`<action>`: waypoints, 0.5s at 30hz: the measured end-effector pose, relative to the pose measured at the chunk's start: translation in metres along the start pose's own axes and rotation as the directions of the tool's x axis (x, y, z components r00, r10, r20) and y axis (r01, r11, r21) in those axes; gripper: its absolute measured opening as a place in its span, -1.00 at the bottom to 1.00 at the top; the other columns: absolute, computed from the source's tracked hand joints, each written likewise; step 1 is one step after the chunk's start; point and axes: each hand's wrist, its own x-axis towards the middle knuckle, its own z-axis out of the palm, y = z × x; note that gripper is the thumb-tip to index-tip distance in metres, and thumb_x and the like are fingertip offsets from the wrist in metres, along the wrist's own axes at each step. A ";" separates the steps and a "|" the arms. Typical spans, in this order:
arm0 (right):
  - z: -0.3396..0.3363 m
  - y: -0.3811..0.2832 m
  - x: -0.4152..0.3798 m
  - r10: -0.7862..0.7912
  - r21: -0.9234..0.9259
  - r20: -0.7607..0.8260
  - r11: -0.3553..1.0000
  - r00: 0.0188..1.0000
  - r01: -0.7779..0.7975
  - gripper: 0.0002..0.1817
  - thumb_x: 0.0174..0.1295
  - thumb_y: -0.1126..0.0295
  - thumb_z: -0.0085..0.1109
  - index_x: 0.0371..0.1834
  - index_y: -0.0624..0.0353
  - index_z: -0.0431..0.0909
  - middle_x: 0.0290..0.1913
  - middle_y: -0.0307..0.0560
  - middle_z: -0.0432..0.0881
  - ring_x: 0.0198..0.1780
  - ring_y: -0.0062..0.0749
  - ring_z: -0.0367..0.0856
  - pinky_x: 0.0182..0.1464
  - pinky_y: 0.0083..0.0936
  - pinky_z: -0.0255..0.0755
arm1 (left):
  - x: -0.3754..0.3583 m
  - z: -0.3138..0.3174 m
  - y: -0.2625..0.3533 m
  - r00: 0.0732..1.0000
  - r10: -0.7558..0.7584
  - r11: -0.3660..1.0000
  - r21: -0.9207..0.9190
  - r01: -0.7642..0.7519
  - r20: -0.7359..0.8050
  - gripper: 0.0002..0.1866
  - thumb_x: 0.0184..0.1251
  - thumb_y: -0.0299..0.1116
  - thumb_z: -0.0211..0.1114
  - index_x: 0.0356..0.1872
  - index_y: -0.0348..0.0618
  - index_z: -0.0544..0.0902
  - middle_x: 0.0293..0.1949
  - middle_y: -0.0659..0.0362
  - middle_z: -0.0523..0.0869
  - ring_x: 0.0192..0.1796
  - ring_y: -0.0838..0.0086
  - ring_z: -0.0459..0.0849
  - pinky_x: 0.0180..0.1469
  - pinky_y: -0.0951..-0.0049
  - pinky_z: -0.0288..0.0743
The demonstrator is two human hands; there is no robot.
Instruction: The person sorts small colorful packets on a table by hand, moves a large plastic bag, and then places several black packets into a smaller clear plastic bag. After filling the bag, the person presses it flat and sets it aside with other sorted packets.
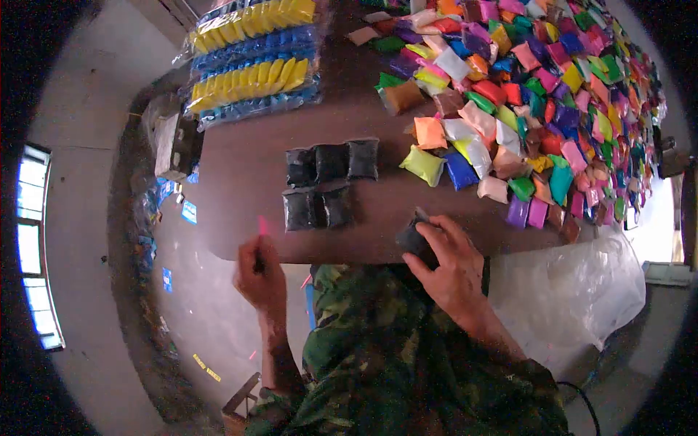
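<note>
My right hand (452, 258) is closed on a black packet (416, 236) at the table's front edge. My left hand (259, 272) is closed around a thin bright pink pointed piece (263, 227); its kind cannot be made out. Between and beyond my hands, several small black packets (331, 161) lie flat in two rows, three in the far row and two in the near row. Right of them spreads a large heap of small colourful packets (502, 94). A lime packet (423, 166) and a blue packet (460, 169) lie at its near left side.
Clear-wrapped rows of yellow and blue packets (254, 58) sit at the table's far left. Below the table's right side hangs a translucent plastic bag (567, 291). The brown tabletop (240, 167) has its left edge near my left hand. Scraps (189, 211) lie on the floor.
</note>
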 end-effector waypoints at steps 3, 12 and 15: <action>0.005 -0.001 0.007 -0.065 0.113 0.065 0.992 0.996 0.058 -0.40 0.05 0.15 0.61 0.18 0.07 0.66 0.26 -0.07 0.58 0.15 -0.12 0.69 0.15 -0.21 0.64 | 0.031 -0.001 -0.012 0.996 -0.007 0.999 0.038 0.011 -0.085 -0.86 0.49 -0.35 0.38 -0.15 -0.20 0.70 -0.37 0.17 0.72 -0.42 0.55 0.63 -0.33 0.44 0.55; 0.042 -0.035 0.055 -0.364 0.260 0.048 0.904 0.930 0.340 -0.49 0.20 0.27 0.48 0.24 0.06 0.63 0.36 -0.03 0.53 0.26 -0.08 0.64 0.23 -0.21 0.61 | 0.071 0.019 -0.038 0.991 -0.014 0.995 0.101 0.027 -0.131 -0.89 0.49 -0.37 0.37 -0.14 -0.19 0.73 -0.28 0.15 0.77 -0.27 0.46 0.70 -0.19 0.40 0.58; 0.047 -0.041 0.067 -0.432 0.200 0.073 0.889 0.899 0.412 -0.51 0.24 0.29 0.44 0.25 0.07 0.62 0.39 -0.01 0.51 0.28 -0.06 0.63 0.27 -0.21 0.59 | 0.068 0.019 -0.042 0.990 -0.031 0.995 0.091 0.044 -0.141 -0.87 0.50 -0.35 0.37 -0.13 -0.19 0.73 -0.27 0.16 0.77 -0.27 0.47 0.70 -0.19 0.40 0.58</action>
